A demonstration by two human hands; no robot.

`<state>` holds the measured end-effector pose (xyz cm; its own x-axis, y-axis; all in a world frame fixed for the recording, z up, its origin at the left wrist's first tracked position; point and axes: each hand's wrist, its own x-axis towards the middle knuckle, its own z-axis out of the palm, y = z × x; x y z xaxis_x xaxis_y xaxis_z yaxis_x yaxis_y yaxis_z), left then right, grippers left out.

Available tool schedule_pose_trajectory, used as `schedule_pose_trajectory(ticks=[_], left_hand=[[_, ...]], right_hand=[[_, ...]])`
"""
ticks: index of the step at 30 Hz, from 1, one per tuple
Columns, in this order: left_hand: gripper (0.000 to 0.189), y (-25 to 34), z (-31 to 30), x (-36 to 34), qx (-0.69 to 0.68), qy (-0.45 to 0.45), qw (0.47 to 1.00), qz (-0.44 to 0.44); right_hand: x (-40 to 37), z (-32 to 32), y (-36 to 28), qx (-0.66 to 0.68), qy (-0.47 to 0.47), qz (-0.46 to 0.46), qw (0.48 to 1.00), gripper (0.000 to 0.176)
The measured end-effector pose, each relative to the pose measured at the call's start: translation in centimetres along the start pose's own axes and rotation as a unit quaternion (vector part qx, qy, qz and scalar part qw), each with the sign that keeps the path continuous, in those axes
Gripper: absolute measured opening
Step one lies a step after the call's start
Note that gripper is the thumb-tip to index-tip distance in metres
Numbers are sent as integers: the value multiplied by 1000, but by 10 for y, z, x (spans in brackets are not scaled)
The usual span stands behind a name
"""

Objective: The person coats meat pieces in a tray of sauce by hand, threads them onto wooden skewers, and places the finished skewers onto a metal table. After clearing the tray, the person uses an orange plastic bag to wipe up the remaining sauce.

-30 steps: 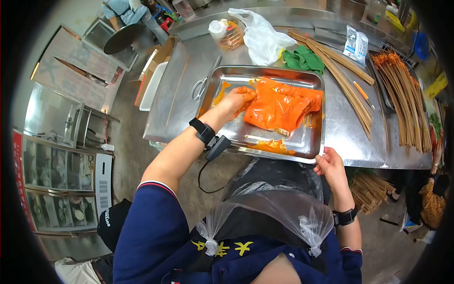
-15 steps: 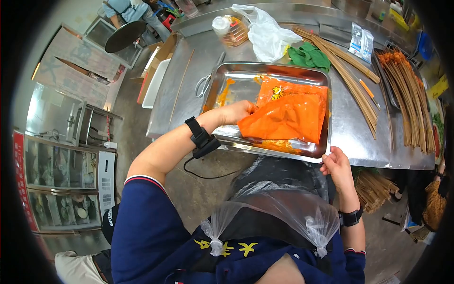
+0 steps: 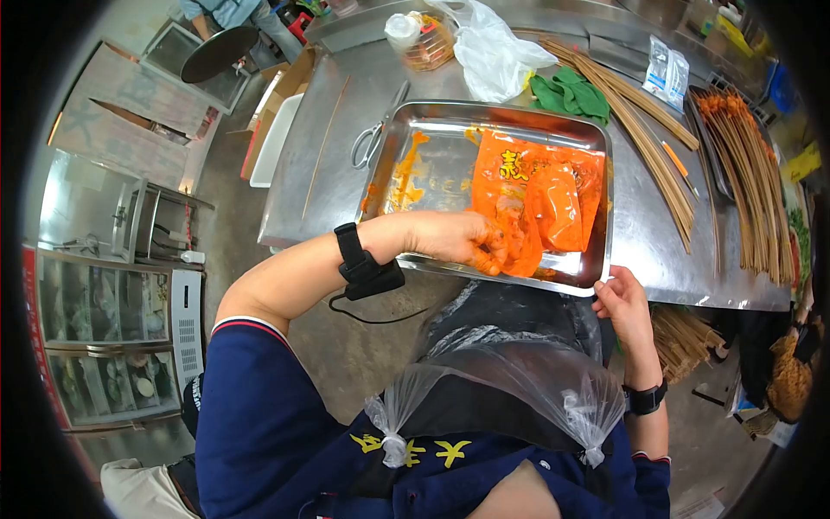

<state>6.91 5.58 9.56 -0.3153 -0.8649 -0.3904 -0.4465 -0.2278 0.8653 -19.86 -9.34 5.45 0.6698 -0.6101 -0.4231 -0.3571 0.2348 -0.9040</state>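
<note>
A metal tray (image 3: 498, 111) smeared with orange sauce sits at the table's near edge. In its right half lies a flat orange plastic bag (image 3: 566, 169) with yellow-and-black printed characters, its front part folded and crumpled. My left hand (image 3: 462, 240) reaches over the tray's near-left side. Its sauce-coated fingers are curled on the bag's crumpled near-left edge, partly hiding it. My right hand (image 3: 624, 303) pinches the tray's near-right corner between thumb and fingers.
Scissors (image 3: 367, 145) and a single stick (image 3: 325, 147) lie left of the tray. Behind it are a plastic jug (image 3: 425, 43), a white plastic bag (image 3: 493, 54) and green leaves (image 3: 571, 93). Bamboo skewers (image 3: 644, 147) lie to the right, near loaded skewers (image 3: 752, 173).
My left hand has moved nearer to me, drawing the bag's raised flap down into a crumpled fold and baring more print. My right hand stays on the tray corner.
</note>
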Motion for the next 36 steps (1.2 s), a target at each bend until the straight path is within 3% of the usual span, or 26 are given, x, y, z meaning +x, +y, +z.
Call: schedule_pose_trajectory(ticks=[1, 4, 6, 7, 9, 10, 12, 13, 15, 19, 21, 22, 24, 27, 31, 33, 34, 36], left_hand=[[12, -2, 0, 0, -2, 3, 1000, 2], [11, -5, -4, 0, -46, 12, 999, -13], [14, -4, -17, 5, -105, 99, 975, -167], [14, -19, -20, 10, -106, 99, 975, -166], [17, -56, -24, 22, 58, 291, 953, 60], [17, -53, -27, 24, 58, 288, 954, 61], [20, -46, -31, 26, 108, 215, 967, -77], [20, -46, -31, 27, 112, 210, 968, -76], [19, -49, -28, 29, 361, 161, 918, 38], [19, -56, -33, 27, 266, 237, 932, 62], [16, -62, -38, 30, 392, 244, 874, 150], [16, -76, -41, 34, 393, 245, 874, 149], [16, -110, -46, 41, 452, 197, 868, 65], [18, -77, -48, 35, 436, 179, 872, 130], [26, -51, -45, 20, 364, 175, 910, 95], [33, -49, -46, 10, 437, 213, 859, 162], [33, -53, -46, 7, 438, 212, 859, 161], [36, -69, -47, 1, 332, 137, 933, 27]], right_hand=[[-1, 1, -4, -26, 36, -10, 999, 28], [2, -6, -7, 3, 6, -1, 1000, 32], [4, -3, -4, 1, 3, -4, 1000, 32], [4, -3, -3, -1, -1, -8, 1000, 32], [3, -2, -5, 1, -1, -5, 1000, 32], [3, -2, -5, 6, -1, 0, 1000, 33], [2, -2, -5, 14, 0, 1, 1000, 33], [2, -2, -4, 20, 0, 0, 1000, 33], [1, -1, -6, 13, 8, 0, 1000, 32], [2, -2, -2, -2, 1, 6, 1000, 30], [2, -2, -3, -4, 0, 3, 1000, 29], [2, -2, -3, -4, 1, 0, 1000, 29], [3, -3, 0, -4, 0, -2, 1000, 29], [2, -3, 0, -4, -3, -3, 1000, 29], [2, -2, -2, -1, -3, 0, 1000, 28], [1, -3, -1, 1, -4, -1, 1000, 28], [1, -2, -1, -1, -8, -1, 1000, 28], [1, -2, -1, 2, -8, -3, 1000, 27]])
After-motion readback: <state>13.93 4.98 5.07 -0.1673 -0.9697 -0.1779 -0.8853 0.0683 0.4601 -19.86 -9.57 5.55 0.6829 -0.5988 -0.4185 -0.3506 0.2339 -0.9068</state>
